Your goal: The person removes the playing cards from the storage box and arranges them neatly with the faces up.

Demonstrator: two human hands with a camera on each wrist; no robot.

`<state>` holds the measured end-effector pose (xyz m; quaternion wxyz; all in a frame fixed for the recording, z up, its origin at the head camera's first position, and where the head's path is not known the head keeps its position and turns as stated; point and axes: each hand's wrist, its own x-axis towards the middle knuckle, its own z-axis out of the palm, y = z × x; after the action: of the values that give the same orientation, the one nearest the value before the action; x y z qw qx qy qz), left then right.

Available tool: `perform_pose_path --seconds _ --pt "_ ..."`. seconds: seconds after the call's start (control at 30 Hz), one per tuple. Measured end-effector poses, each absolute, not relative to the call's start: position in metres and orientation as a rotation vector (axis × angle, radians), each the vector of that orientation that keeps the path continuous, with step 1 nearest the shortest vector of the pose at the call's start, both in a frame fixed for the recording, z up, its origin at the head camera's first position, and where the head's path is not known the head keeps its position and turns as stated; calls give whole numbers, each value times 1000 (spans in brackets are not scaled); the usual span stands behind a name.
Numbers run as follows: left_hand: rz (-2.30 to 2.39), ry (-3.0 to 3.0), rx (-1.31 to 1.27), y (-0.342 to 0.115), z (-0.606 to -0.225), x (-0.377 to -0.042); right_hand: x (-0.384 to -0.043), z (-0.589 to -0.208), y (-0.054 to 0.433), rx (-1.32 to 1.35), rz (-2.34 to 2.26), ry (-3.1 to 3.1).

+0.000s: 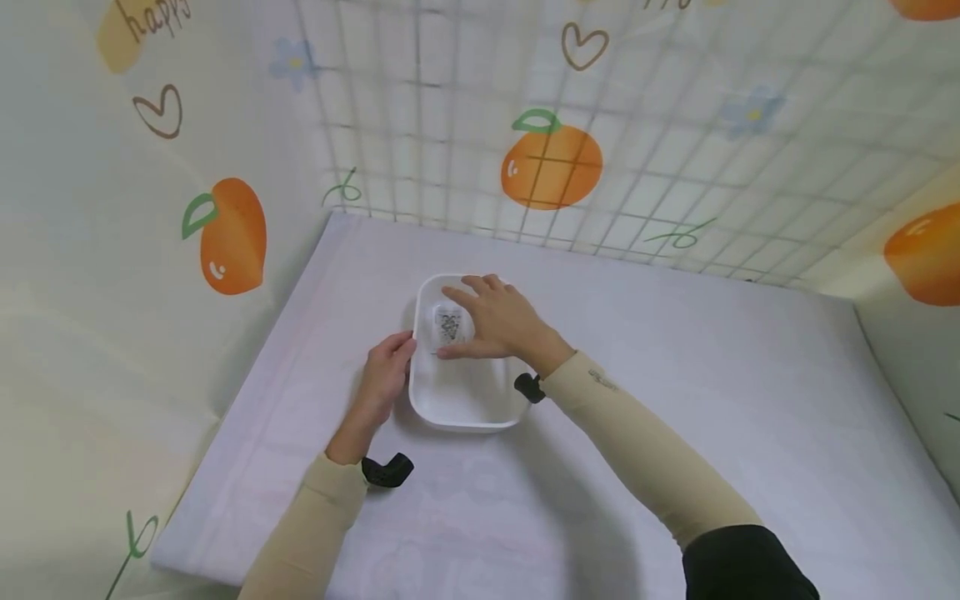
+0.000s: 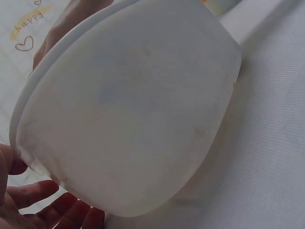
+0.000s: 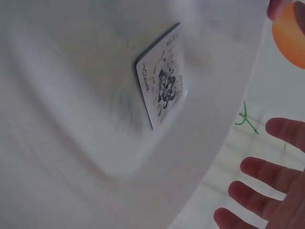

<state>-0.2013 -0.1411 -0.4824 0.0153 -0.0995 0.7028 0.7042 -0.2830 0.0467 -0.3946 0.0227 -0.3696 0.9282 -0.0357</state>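
A white plastic tub (image 1: 465,396) with rounded corners sits on the white-covered table. Inside, near its far left corner, lies a playing card (image 3: 164,86) with a black joker-like figure, showing a thin dark edge. My left hand (image 1: 387,373) grips the tub's left side; in the left wrist view its thumb is at the rim and the fingertips (image 2: 64,205) are along the outer wall. Over the far part of the tub, my right hand (image 1: 510,321) is spread with nothing in it, thumb and fingers apart. Its palm side is hidden in the head view.
White-covered table (image 1: 712,417) extends to the right of the tub. Behind it stands a wire grid (image 1: 637,142) against a curtain printed with oranges (image 1: 553,167). Another printed sheet (image 1: 112,333) borders the table's left edge. Dark wrist cameras (image 1: 388,471) sit on both sleeves.
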Motion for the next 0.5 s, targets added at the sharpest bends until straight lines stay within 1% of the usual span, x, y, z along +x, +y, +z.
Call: perform_pose_path --seconds 0.5 --pt "2220 2157 -285 -144 -485 -204 -304 -409 27 -1029 30 2783"
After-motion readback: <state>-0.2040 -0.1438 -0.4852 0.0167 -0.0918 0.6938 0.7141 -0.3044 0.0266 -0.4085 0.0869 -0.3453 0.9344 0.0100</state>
